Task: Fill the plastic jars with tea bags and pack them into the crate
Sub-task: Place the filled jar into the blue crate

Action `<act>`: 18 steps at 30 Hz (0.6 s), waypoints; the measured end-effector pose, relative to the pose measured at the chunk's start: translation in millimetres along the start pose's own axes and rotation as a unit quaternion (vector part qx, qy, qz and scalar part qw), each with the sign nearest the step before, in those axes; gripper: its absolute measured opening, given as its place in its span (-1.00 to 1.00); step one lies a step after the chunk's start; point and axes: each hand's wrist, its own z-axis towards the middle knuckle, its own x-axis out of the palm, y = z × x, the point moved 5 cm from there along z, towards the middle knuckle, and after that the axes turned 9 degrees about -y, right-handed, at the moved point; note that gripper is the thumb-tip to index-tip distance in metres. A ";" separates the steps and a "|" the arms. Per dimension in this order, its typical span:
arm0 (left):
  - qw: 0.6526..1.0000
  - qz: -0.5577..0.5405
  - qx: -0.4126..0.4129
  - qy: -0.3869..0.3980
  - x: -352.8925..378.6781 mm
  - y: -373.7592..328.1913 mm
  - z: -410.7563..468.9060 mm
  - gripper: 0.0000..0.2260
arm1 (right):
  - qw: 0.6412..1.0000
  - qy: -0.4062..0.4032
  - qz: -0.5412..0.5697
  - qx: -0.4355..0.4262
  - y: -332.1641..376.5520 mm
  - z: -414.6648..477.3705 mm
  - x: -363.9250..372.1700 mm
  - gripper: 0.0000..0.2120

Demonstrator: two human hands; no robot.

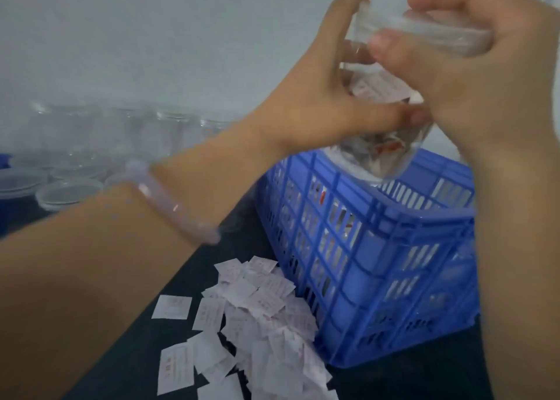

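Observation:
A clear plastic jar [385,154] with tea bags inside is held up in the air above the blue crate [378,257]. My left hand [327,93] grips the jar's body from the left. My right hand [472,75] is curled round the clear lid [430,32] on top of the jar. A heap of white tea bags [257,324] lies on the dark table in front of the crate. Filled jars show dimly through the crate's slats.
Several empty clear jars [91,133] stand at the back left against the white wall. Loose clear lids [66,193] lie in front of them. A blue object [4,160] peeks in at the left edge.

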 end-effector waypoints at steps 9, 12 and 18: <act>0.980 0.184 -0.057 0.047 54.9 78.1 87.9 -0.27 | 0.970 0.026 -0.192 0.149 -121.5 37.1 21.8 -0.37; 0.961 0.231 -0.123 0.087 67.2 111.0 95.8 -0.35 | 0.947 0.116 -0.238 0.185 -156.1 33.0 36.0 -0.39; 0.922 0.285 -0.214 0.151 74.3 152.6 98.7 -0.65 | 0.856 0.324 -0.289 0.279 -203.0 22.5 65.6 -0.30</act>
